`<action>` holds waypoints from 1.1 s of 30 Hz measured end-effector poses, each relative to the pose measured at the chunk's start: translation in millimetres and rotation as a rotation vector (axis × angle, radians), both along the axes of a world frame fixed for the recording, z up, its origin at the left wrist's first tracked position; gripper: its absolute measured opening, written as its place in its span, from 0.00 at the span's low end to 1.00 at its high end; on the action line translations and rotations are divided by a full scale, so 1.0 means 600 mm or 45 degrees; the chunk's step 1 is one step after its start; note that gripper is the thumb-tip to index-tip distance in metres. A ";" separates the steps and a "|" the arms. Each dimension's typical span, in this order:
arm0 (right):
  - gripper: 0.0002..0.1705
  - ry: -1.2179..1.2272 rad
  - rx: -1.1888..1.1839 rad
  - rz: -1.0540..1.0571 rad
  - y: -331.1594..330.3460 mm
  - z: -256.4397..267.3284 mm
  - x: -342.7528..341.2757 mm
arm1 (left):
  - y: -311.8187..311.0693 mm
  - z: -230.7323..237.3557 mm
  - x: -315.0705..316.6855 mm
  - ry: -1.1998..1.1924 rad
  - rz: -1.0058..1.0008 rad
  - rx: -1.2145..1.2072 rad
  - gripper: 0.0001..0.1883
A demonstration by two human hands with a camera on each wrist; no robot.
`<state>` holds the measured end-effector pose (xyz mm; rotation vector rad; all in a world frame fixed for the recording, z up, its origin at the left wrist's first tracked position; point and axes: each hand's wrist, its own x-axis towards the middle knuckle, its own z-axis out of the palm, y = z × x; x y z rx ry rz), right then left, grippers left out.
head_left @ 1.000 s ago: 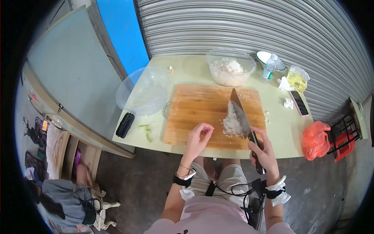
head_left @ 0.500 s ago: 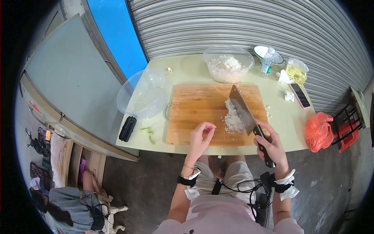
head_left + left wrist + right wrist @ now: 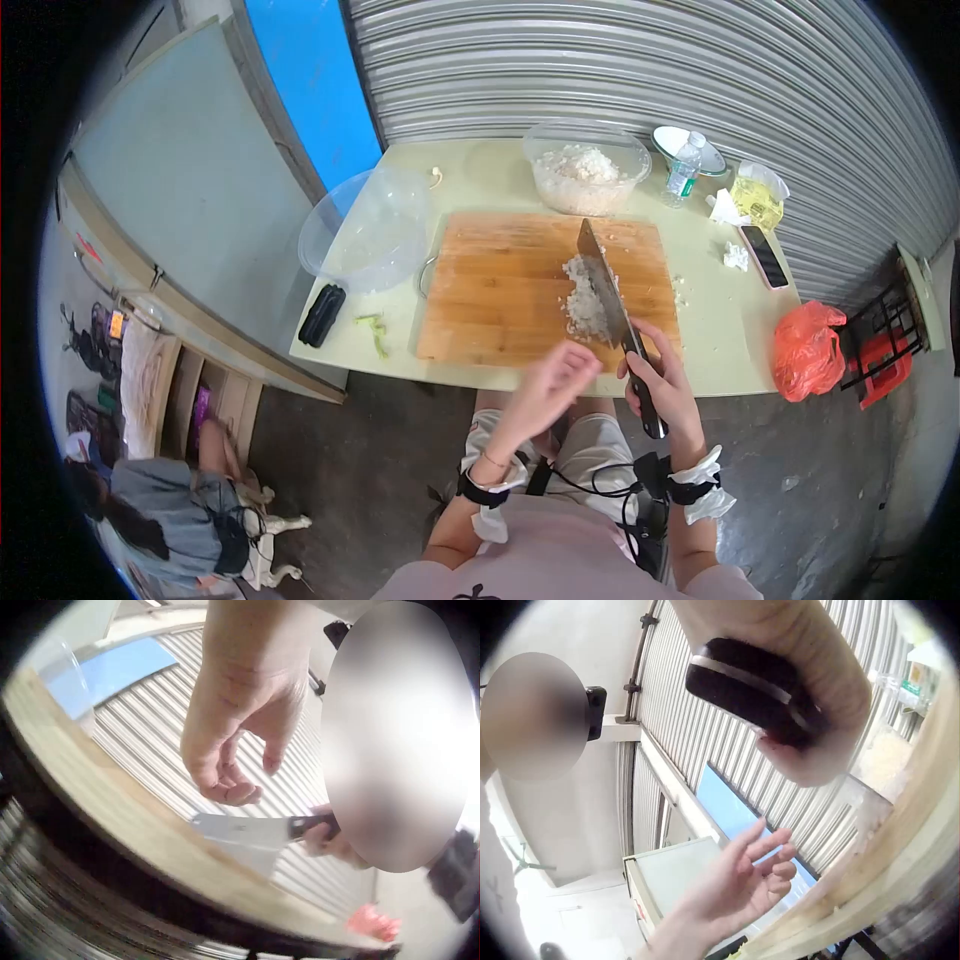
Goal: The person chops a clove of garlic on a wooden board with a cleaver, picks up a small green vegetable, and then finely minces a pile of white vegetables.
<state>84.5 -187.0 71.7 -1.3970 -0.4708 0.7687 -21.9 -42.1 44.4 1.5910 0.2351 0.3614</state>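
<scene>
My right hand [image 3: 668,395] grips the black handle of a broad kitchen knife [image 3: 606,285]. The blade stands nearly edge-on over a small pile of white, finely chopped food [image 3: 583,305] and overlaps it in the head view. That pile lies on the right half of a wooden cutting board [image 3: 490,290]. My left hand [image 3: 553,390], blurred in the head view, hovers at the board's front edge, left of the handle. In the left wrist view its fingers [image 3: 232,793] are loosely bent with nothing between them, above the blade.
Behind the board stands a clear bowl [image 3: 538,180] heaped with white chopped food. A second clear tub [image 3: 318,235], a black case [image 3: 321,315] and green scraps [image 3: 375,335] lie left. At right are a bottle [image 3: 683,175], phone [image 3: 765,257] and red bag [image 3: 808,350]. Another person sits lower left.
My left hand has moved right, closer to the knife handle. The knife has shifted left over the pile, its blade turned more edge-on than half a second ago.
</scene>
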 end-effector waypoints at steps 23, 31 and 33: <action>0.24 -1.008 -0.290 -0.235 -0.040 0.002 -0.037 | -0.113 -0.011 0.087 0.030 -0.041 -0.887 0.17; 0.47 -1.471 -0.544 -0.238 -0.069 0.039 -0.031 | -0.111 -0.012 0.089 -0.110 -0.122 -0.944 0.08; 0.44 -1.381 -0.433 -0.140 -0.076 0.049 -0.030 | -0.107 -0.007 0.082 -0.085 -0.145 -1.037 0.07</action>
